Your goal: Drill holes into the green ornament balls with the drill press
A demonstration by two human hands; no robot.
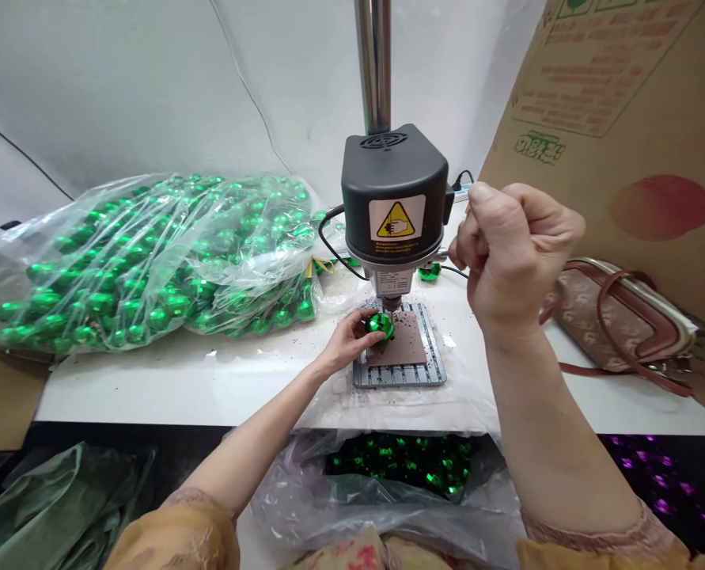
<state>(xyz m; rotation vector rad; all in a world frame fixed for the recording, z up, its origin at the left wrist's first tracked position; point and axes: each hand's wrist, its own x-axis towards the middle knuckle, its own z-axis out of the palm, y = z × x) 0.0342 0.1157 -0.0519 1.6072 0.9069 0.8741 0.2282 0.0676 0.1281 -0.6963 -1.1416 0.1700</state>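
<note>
Between the fingers of my left hand [352, 340] is a shiny green faceted ball [380, 325], held just under the chuck [392, 302] of a small black drill press [395, 190]. Below the ball lie a brown board [408, 348] and the grey slotted base plate [399, 378], both sprinkled with dark specks. My right hand [515, 245] is raised at the right of the drill head, its fingers closed in a fist around the press's feed lever, which mostly hides inside the grip. Whether the drill bit touches the ball I cannot tell.
A large clear bag of green balls [168, 261] fills the table's left side. Another open bag of green balls [399, 467] sits below the front edge. A patterned handbag [625, 317] and a tall cardboard box [613, 127] stand right. One loose green ball [429, 272] lies behind the press.
</note>
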